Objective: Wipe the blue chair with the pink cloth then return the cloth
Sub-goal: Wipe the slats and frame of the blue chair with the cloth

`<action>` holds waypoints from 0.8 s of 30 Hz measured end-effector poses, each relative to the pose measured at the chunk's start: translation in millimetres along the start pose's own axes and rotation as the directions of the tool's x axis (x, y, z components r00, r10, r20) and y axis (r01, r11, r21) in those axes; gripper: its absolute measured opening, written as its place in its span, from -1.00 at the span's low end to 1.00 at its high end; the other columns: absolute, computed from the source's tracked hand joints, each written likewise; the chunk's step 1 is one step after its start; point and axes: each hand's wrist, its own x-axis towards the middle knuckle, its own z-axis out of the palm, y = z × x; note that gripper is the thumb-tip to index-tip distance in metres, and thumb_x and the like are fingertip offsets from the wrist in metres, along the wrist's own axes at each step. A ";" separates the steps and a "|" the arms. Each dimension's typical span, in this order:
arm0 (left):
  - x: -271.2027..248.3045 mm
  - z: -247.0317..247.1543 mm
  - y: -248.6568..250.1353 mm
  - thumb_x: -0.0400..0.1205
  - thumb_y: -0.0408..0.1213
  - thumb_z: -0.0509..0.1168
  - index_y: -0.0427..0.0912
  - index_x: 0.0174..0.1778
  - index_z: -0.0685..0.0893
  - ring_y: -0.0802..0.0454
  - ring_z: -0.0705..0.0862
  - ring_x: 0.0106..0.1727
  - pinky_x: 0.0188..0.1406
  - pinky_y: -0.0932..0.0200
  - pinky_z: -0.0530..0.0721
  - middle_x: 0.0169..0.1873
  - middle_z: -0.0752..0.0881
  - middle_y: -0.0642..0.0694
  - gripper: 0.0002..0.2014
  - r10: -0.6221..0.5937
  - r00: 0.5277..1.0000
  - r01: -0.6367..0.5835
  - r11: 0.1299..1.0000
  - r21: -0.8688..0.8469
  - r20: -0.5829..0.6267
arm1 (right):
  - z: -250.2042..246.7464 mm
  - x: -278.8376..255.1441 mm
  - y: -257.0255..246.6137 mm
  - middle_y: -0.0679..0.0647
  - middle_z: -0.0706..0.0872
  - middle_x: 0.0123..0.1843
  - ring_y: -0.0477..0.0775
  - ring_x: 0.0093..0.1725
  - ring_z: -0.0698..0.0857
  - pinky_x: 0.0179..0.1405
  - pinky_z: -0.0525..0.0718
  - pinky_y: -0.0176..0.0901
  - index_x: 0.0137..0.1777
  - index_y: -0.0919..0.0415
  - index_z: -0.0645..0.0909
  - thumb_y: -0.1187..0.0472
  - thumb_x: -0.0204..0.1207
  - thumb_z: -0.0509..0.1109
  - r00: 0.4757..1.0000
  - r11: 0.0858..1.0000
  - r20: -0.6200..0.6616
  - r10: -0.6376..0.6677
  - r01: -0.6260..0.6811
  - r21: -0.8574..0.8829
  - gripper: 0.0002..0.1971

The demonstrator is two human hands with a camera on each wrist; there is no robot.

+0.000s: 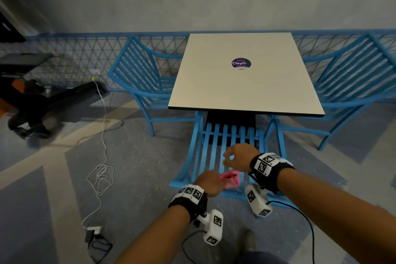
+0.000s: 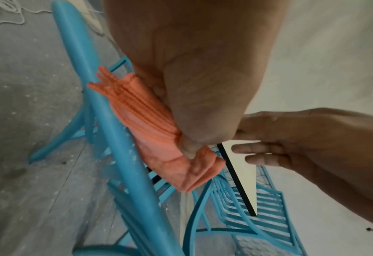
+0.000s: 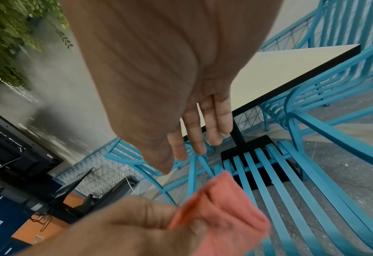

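A blue slatted metal chair (image 1: 216, 148) stands just in front of me, pushed under a white table. My left hand (image 1: 209, 182) grips a bunched pink cloth (image 1: 230, 180) over the chair's back rail (image 2: 106, 110); in the left wrist view the cloth (image 2: 157, 138) is squeezed between the fingers. My right hand (image 1: 235, 156) hovers just above and beyond the cloth, empty; the right wrist view shows its fingers (image 3: 205, 124) straight and spread over the seat slats (image 3: 268, 181). That view also shows the cloth (image 3: 220, 213) low in front.
The white square table (image 1: 246, 83) has a purple round sticker (image 1: 241, 63). Two more blue chairs flank it, left (image 1: 145, 75) and right (image 1: 347, 83). A white cable (image 1: 100, 169) and charger lie on the floor at left, beyond dark equipment (image 1: 38, 100). A blue lattice fence runs behind.
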 end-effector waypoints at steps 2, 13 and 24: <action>5.8 -6.9 0.9 0.74 0.25 0.13 -0.10 -0.18 0.67 -0.04 0.64 -0.36 -0.34 0.09 0.61 -0.37 0.68 -0.08 -0.50 0.031 0.999 -0.032 0.999 -0.024 -0.035 | -0.2 -1.5 3.7 -0.04 0.69 0.40 0.07 0.27 0.70 0.25 0.65 -0.03 0.29 -0.02 0.70 -0.14 0.59 0.34 1.000 1.000 -0.010 -0.008 0.008 -0.009 -0.63; -1.1 -11.5 -15.6 0.70 -0.08 0.28 -0.08 0.16 0.81 -0.11 0.83 0.16 0.24 -0.04 0.74 0.13 0.86 -0.09 -0.73 -0.173 0.980 0.192 0.945 0.264 -0.095 | -12.0 -21.7 51.1 0.03 0.69 0.42 0.10 0.32 0.68 0.32 0.65 0.02 0.42 0.07 0.62 -0.15 0.63 0.28 0.999 0.999 0.006 0.039 -0.039 0.033 -0.54; 2.4 55.0 86.6 0.73 0.04 0.19 -0.16 -0.27 0.70 -0.12 0.78 -0.17 0.02 -0.04 0.78 -0.28 0.73 -0.11 -0.59 -0.038 0.999 0.039 0.998 0.052 -0.023 | 2.1 -60.6 103.1 0.04 0.72 0.37 0.08 0.24 0.71 0.26 0.67 0.02 0.31 0.01 0.70 -0.10 0.61 0.31 0.996 0.994 -0.007 0.084 -0.083 0.071 -0.63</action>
